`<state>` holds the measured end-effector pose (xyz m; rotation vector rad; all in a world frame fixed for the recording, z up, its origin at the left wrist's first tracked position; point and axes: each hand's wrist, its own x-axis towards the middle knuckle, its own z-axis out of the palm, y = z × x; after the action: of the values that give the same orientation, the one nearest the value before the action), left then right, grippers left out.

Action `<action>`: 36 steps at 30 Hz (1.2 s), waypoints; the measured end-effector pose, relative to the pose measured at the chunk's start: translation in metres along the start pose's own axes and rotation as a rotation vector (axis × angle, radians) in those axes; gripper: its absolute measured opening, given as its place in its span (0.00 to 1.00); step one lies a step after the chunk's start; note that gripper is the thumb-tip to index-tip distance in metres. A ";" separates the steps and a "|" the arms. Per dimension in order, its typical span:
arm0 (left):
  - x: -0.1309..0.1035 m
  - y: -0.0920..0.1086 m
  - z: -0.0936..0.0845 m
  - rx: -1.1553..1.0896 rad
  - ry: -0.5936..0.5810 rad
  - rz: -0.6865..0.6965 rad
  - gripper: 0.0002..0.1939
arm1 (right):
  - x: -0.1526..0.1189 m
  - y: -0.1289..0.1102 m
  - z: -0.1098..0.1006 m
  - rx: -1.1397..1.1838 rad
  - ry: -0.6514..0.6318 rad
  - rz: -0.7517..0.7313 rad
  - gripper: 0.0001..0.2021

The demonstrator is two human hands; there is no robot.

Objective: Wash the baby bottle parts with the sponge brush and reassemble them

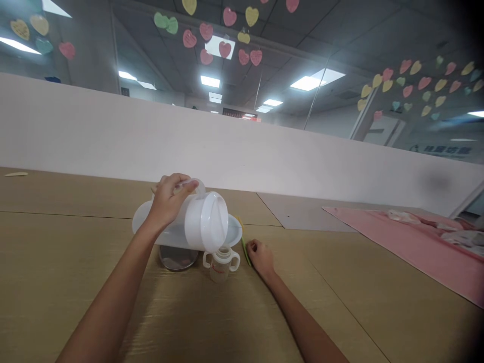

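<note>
My left hand (170, 199) is wrapped round the handle of a translucent white pitcher (172, 229). The pitcher is tipped on its side, its white lid end facing right, just above a small two-handled baby bottle (220, 264). That bottle stands upright with its neck uncovered; whether liquid is flowing I cannot tell. My right hand (260, 256) rests on the table in a loose fist, with nothing visible in it. Beside it lies a thin green and yellow stick-like utensil (245, 247). A pale bowl (235, 231) is partly hidden behind the pitcher's lid.
A round metal dish (178, 258) sits under the pitcher, partly covered from view. On the right, a pink cloth (408, 247) carries some plastic-wrapped items (465, 237). A low white wall (227, 146) with glass above bounds the table's far side. At far left lies a small pale strip (16, 174).
</note>
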<state>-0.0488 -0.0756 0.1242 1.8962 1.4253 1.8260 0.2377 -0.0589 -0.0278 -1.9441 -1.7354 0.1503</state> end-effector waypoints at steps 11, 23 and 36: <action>0.000 -0.003 -0.002 0.003 0.025 0.030 0.15 | 0.000 0.001 0.001 -0.056 -0.019 -0.010 0.11; 0.015 -0.041 -0.012 -0.184 0.164 -0.159 0.19 | 0.002 0.001 0.001 -0.047 -0.023 -0.047 0.13; 0.023 -0.117 -0.069 -0.382 0.598 -0.599 0.19 | 0.004 0.000 0.001 -0.071 -0.046 -0.046 0.13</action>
<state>-0.1706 -0.0302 0.0783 0.6589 1.4276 2.1895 0.2383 -0.0543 -0.0279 -1.9637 -1.8366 0.1201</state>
